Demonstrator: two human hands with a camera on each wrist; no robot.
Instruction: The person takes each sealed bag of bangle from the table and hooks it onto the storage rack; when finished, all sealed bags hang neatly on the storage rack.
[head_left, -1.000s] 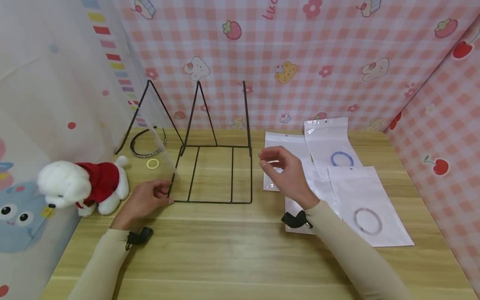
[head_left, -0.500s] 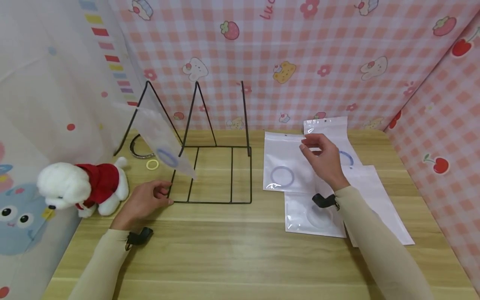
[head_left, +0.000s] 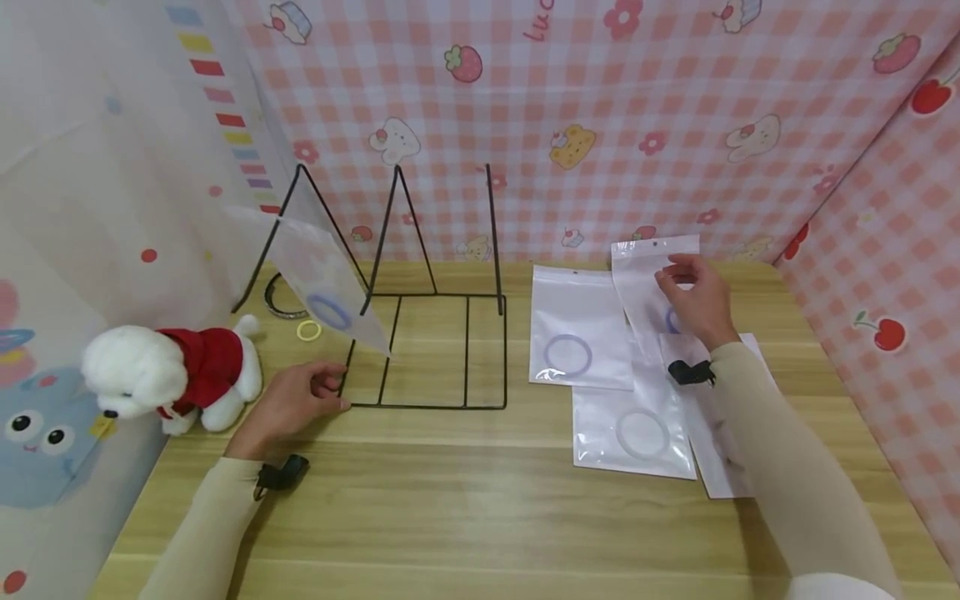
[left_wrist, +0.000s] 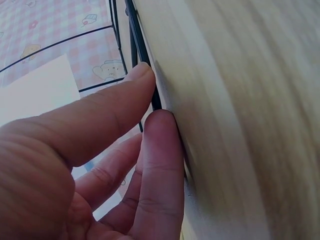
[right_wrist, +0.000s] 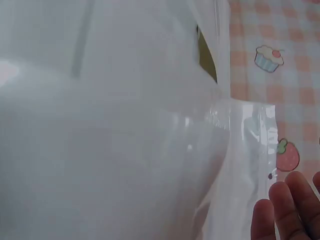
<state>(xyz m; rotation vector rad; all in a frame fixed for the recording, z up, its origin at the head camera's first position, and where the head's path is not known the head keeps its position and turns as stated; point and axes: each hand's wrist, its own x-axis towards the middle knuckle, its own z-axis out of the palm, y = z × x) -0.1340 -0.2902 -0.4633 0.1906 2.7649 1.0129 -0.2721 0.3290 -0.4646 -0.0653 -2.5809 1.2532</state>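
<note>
My left hand [head_left: 292, 408] pinches the front left corner of a black wire rack [head_left: 427, 407]; the left wrist view shows thumb and index finger at the rack's wire [left_wrist: 157, 100]. A white pouch [head_left: 303, 258] with a blue ring showing through leans tilted between the rack's left uprights. My right hand [head_left: 702, 304] is over the back pouch [head_left: 637, 283], fingertips close to its upper part and nothing plainly held. In the right wrist view its fingers [right_wrist: 286, 207] extend beside white plastic [right_wrist: 110, 130]. Part of the back pouch's blue ring is hidden by the hand.
Other overlapping white pouches lie on the wooden table, one at the left [head_left: 573, 308], one in front [head_left: 596, 425] and one at the right [head_left: 723, 467]. A plush dog [head_left: 213, 367], a dark sparkly hoop [head_left: 283, 312] and a yellow ring [head_left: 308, 331] are left of the rack.
My right hand has moved right and back, from beside the rack to over the back pouch. The pouch in the rack has turned from edge-on to showing its face. My left hand stays put.
</note>
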